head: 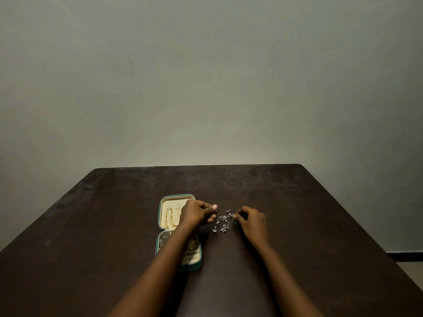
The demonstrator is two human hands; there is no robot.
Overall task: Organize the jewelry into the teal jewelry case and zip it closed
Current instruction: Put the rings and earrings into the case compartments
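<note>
One teal jewelry case (163, 203) lies open on the dark table (297, 213), with two gold chains (169, 218) in its lid. Just right of it, the left hand (198, 212) and right hand (251, 219) each pinch the silver jewelry (224, 221); I can't count its pieces.

A plain indoor room, home or office unclear: a dark brown table (114, 225) against a grey painted wall (206, 76), dark skirting (405, 253) far right.
</note>
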